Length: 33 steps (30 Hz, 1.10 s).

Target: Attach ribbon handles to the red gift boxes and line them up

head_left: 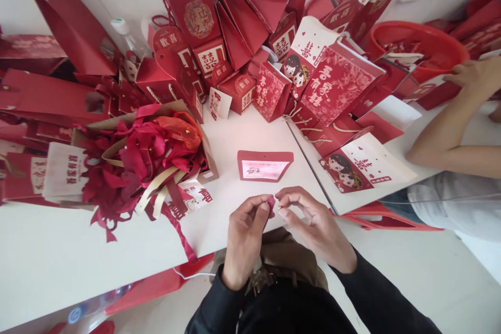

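Note:
My left hand point(246, 232) pinches the end of a crimson ribbon point(271, 201) between thumb and fingers; most of the ribbon is hidden in the hand. Close by on the right, my right hand point(319, 227) holds a tiny gold-coloured piece point(279, 207) between thumb and fingertips, too small to name surely. The two hands face each other near the table's front edge, fingertips slightly apart. Just beyond them on the white table stands a small red box point(265, 166) with a pale printed panel. Left of my hands, a cardboard box point(210, 164) overflows with red ribbons point(144, 143).
Red gift boxes and bags point(238, 15) crowd the back of the table. A clear bottle point(127, 34) stands among them. On the right are a printed gift bag point(360, 164), a red basin point(415, 36) and another person's arm point(442, 138). A seam divides the tables.

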Tool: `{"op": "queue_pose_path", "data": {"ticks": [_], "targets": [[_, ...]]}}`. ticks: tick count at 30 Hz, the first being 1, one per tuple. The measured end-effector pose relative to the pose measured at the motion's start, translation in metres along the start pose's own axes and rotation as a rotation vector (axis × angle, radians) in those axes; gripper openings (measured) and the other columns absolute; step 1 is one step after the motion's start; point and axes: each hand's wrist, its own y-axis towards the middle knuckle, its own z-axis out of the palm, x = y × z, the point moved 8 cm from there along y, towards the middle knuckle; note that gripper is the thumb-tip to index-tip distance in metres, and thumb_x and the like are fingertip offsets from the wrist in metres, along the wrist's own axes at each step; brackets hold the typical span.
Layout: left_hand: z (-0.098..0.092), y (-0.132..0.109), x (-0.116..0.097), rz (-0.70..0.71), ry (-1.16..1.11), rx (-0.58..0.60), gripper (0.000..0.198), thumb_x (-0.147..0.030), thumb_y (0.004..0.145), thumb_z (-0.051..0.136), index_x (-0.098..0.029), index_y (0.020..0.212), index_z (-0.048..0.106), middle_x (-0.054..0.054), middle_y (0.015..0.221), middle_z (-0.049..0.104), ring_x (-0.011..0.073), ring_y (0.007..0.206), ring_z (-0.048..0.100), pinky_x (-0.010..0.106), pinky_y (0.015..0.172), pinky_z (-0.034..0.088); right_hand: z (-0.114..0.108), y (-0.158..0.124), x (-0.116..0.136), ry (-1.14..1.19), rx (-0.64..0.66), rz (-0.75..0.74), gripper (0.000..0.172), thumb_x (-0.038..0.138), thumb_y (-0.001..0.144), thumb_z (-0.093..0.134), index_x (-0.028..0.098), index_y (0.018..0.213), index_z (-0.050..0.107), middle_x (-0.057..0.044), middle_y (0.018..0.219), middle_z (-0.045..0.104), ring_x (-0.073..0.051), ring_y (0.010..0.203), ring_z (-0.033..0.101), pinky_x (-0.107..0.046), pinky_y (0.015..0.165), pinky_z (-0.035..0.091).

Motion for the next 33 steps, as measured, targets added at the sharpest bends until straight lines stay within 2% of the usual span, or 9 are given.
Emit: {"op": "queue_pose_path", "data": {"ticks": [3,5,7,13,17,21,24,29,33], "targets": [[0.007,-0.003,0.002,-0.121,-0.232,0.055,0.03,-0.042,0.092,0.071,-0.019,0.109,0.064,-0.003,0.072,0.061,0.0103,0.063,0.056,0.022,0.064,0.047,0.003,0.001,0.002,0.05,0.014,-0.007,0.016,0.04,0.104,0.062,0.024,0.1,0.062,-0.006,0.112,0.062,-0.024,0.103,0.062,-0.03,0.082,0.052],[0.012,-0.004,0.004,-0.199,-0.363,0.085,0.031,-0.043,0.089,0.074,-0.02,0.103,0.059,-0.006,0.068,0.055,0.0074,0.054,0.05,0.019,0.053,0.039,0.005,0.002,0.001,0.073,0.026,-0.006,0.015,0.04,0.104,0.062,0.025,0.101,0.062,-0.005,0.11,0.062,-0.022,0.1,0.062,-0.028,0.077,0.052],[0.016,-0.005,0.006,-0.247,-0.41,0.109,0.033,-0.044,0.086,0.077,-0.018,0.096,0.058,-0.006,0.068,0.054,0.0058,0.053,0.048,0.018,0.05,0.036,0.006,0.003,0.0,0.083,0.03,-0.001,0.015,0.04,0.104,0.063,0.025,0.101,0.062,-0.004,0.109,0.062,-0.021,0.096,0.062,-0.027,0.074,0.052],[0.02,-0.003,0.008,-0.247,-0.38,0.142,0.044,-0.041,0.078,0.086,-0.014,0.102,0.061,-0.004,0.072,0.057,0.0049,0.053,0.049,0.018,0.05,0.038,0.006,0.004,-0.008,0.097,0.009,0.02,0.016,0.041,0.104,0.064,0.024,0.102,0.064,-0.005,0.109,0.062,-0.021,0.092,0.063,-0.028,0.073,0.053],[0.019,-0.003,0.011,-0.249,-0.384,0.119,0.04,-0.041,0.083,0.082,-0.013,0.104,0.063,-0.004,0.07,0.057,0.0054,0.053,0.051,0.017,0.05,0.039,0.005,0.003,-0.01,0.128,0.025,0.04,0.017,0.04,0.104,0.065,0.023,0.103,0.062,-0.006,0.105,0.064,-0.023,0.091,0.065,-0.032,0.078,0.056],[0.019,-0.002,0.011,-0.214,-0.368,0.116,0.034,-0.044,0.092,0.07,-0.013,0.103,0.063,-0.001,0.07,0.062,0.0077,0.054,0.054,0.02,0.051,0.042,0.009,0.004,-0.005,0.172,0.055,0.048,0.019,0.041,0.106,0.062,0.023,0.103,0.059,-0.004,0.095,0.065,-0.022,0.082,0.067,-0.036,0.077,0.058],[0.017,-0.002,0.01,-0.152,-0.283,0.098,0.03,-0.042,0.095,0.067,-0.014,0.103,0.062,-0.002,0.063,0.062,0.0091,0.054,0.054,0.021,0.055,0.045,0.01,0.005,-0.004,0.171,0.047,0.048,0.019,0.041,0.105,0.063,0.023,0.101,0.059,-0.005,0.099,0.063,-0.02,0.077,0.066,-0.034,0.072,0.058],[0.014,-0.002,0.01,-0.083,-0.113,0.054,0.028,-0.043,0.094,0.067,-0.015,0.098,0.063,-0.001,0.065,0.066,0.0103,0.055,0.057,0.023,0.057,0.047,0.005,0.005,-0.009,0.111,0.003,0.048,0.02,0.042,0.103,0.065,0.022,0.101,0.063,-0.005,0.102,0.064,-0.02,0.082,0.064,-0.029,0.068,0.053],[0.01,-0.003,0.009,-0.041,-0.02,0.011,0.029,-0.045,0.095,0.064,-0.016,0.098,0.064,-0.001,0.065,0.064,0.0114,0.057,0.057,0.024,0.057,0.048,0.003,0.005,-0.011,0.081,-0.004,0.061,0.02,0.043,0.103,0.065,0.022,0.102,0.064,-0.005,0.099,0.066,-0.018,0.076,0.061,-0.026,0.058,0.048]]}}
